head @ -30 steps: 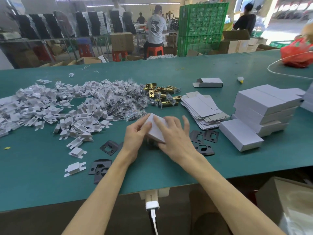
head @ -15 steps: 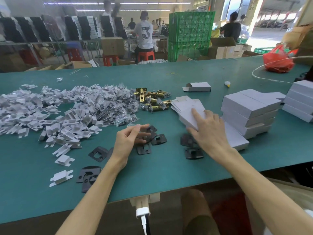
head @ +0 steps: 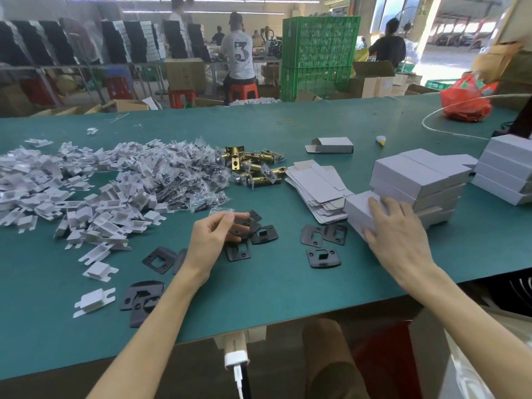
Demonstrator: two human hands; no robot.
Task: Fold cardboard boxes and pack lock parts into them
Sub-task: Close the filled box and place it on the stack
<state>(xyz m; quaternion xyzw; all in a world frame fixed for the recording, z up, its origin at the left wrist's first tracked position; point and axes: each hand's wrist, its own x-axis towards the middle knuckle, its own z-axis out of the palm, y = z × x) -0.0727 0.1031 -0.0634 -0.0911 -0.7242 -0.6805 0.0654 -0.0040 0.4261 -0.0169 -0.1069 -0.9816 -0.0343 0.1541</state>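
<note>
In the head view, your right hand (head: 394, 234) lies flat, fingers straight and spread, on a closed white box (head: 358, 211). That box sits on the bench (head: 288, 298) just right of the pile of flat blanks (head: 316, 185), hard by the foot of the stack of finished boxes (head: 417, 180). Your left hand (head: 213, 237) is in front of the blanks and to their left, fingers curled over the black strike plates (head: 263, 234); I cannot tell whether it pinches one. Brass latches (head: 253, 168) lie just left of the blanks, with bagged screws (head: 184, 180) and white plastic pieces (head: 95, 217) farther left. I judge you are parking a packed box and starting the next set. The next move calls for lifting one plate cleanly from its overlapping neighbours, then taking a fresh blank off the pile to fold.
</note>
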